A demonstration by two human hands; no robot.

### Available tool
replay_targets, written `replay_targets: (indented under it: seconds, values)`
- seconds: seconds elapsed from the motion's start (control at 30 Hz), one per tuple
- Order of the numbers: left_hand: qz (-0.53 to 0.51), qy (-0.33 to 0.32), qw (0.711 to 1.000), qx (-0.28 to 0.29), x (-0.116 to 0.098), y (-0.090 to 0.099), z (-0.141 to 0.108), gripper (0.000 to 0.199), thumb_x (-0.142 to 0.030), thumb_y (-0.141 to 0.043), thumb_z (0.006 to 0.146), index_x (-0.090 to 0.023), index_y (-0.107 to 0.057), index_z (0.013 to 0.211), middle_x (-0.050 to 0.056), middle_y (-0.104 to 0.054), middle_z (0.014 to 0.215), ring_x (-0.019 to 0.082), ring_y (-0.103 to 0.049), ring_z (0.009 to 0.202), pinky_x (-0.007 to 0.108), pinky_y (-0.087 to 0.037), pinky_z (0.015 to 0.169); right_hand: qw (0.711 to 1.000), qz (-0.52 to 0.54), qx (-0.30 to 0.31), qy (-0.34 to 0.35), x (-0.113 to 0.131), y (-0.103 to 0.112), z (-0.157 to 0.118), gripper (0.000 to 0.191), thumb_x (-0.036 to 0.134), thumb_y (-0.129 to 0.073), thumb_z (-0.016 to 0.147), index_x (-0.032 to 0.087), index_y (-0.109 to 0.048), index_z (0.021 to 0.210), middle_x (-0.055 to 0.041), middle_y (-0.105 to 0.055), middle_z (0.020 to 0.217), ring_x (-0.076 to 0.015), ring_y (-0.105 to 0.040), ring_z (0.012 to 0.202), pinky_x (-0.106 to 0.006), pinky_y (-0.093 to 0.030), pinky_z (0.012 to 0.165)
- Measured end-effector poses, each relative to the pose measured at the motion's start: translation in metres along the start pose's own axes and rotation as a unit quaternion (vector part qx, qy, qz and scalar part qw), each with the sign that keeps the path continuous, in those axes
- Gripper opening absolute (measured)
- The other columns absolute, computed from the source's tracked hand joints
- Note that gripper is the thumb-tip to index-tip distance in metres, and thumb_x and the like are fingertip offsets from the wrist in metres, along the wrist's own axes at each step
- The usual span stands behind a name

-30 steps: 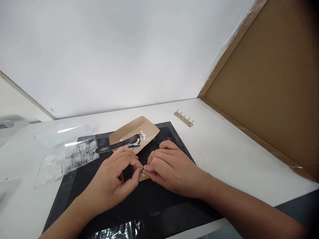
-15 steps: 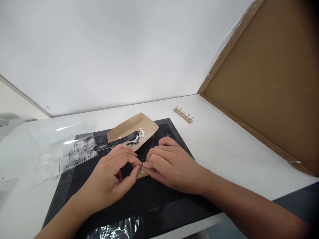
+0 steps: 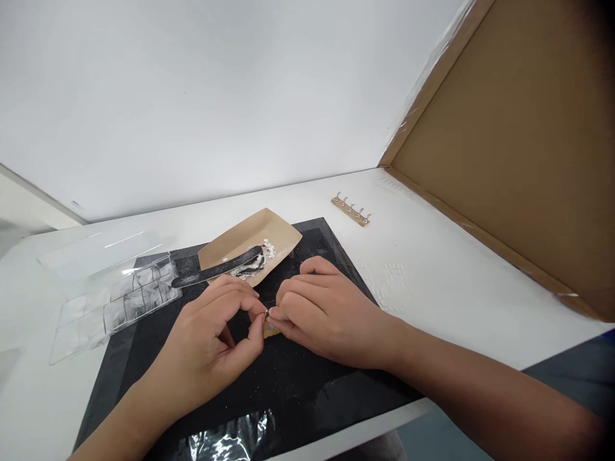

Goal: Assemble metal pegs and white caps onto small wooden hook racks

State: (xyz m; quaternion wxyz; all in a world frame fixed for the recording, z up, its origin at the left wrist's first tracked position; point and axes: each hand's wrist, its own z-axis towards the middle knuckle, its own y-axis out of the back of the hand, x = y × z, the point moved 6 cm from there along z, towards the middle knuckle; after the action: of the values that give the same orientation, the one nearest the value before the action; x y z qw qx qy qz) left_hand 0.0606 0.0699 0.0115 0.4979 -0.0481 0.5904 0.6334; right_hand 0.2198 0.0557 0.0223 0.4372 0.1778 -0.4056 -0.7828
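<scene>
My left hand [image 3: 216,339] is closed in a pinch, thumb and forefinger meeting at a tiny shiny piece [image 3: 267,313]. From the other side, my right hand [image 3: 327,314] pinches at the same spot, its fingers curled in. The piece is too small and too covered to name. Just under the fingertips lies a small yellowish-tan strip [image 3: 271,330] with a pale round spot, mostly hidden by my right hand. Both hands are over a black mat [image 3: 298,390].
Beyond my hands is a brown paper tray [image 3: 230,246] with white chips and a curved black nail file [image 3: 221,267] across it. A clear compartment box [image 3: 108,333] stands open at left. A wooden strip with several upright clips [image 3: 350,212] lies at back right, near a cardboard panel [image 3: 509,160].
The whole view has shifted slightly, with things sitting a little higher and further left. Both hands keep their pinch at the tiny piece.
</scene>
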Motion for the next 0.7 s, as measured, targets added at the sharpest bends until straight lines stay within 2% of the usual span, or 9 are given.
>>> replay_targets:
  seconds: [0.23,0.57,0.7]
  values:
    - [0.008,0.005,1.0,-0.016,-0.0038,0.0,0.0006,0.006,-0.015,-0.065,0.091,-0.02,-0.068,0.09,0.006,-0.071,0.096,0.017,-0.071,0.092,0.01,-0.052,0.043,1.0,0.009,0.008,-0.006,-0.0006,-0.0022,-0.0007,0.035,0.019,-0.054,0.108,0.02,-0.049,0.074,0.0028,-0.067,0.074,-0.0117,-0.054,0.067,-0.034,-0.036,0.08]
    - [0.004,0.013,0.999,-0.031,-0.003,0.0023,-0.0009,0.006,-0.016,-0.066,0.09,-0.02,-0.07,0.088,0.007,-0.071,0.098,0.018,-0.071,0.097,0.009,-0.052,0.042,1.0,0.025,-0.005,-0.01,-0.0021,-0.0004,-0.0017,0.034,0.022,-0.052,0.109,0.021,-0.05,0.075,0.0014,-0.069,0.076,-0.0126,-0.056,0.068,-0.033,-0.04,0.081]
    - [0.008,0.003,0.999,-0.035,-0.0042,0.0045,-0.0006,0.006,-0.018,-0.067,0.091,-0.021,-0.072,0.09,0.007,-0.073,0.099,0.016,-0.072,0.091,0.01,-0.053,0.044,1.0,0.023,-0.006,-0.01,-0.0029,-0.0002,-0.002,0.033,0.022,-0.053,0.109,0.021,-0.05,0.076,0.0009,-0.069,0.077,-0.013,-0.058,0.07,-0.033,-0.04,0.081]
